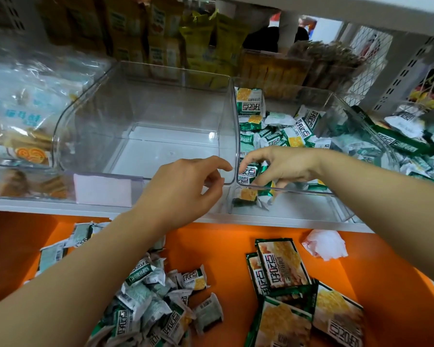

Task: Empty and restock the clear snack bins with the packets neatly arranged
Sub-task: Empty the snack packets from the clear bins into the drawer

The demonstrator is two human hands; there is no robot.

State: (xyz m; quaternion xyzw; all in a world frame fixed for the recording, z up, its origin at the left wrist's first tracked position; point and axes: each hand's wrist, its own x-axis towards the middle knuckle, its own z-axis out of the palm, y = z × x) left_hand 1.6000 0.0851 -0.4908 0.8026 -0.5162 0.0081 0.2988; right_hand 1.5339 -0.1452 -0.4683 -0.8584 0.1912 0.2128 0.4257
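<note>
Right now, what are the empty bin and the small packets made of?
The empty bin looks like rigid clear plastic, glossy: the shelf shows through and its edges catch glare. The small packets are likely thin plastic film, printed green and white, semi-gloss: crimped ends and creases suggest it.

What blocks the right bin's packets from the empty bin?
Only the clear side walls where the two bins meet. The right hand grips packets in the right bin; the empty bin is open on top, so lifting them over looks clear. The left hand is at its front corner.
</note>
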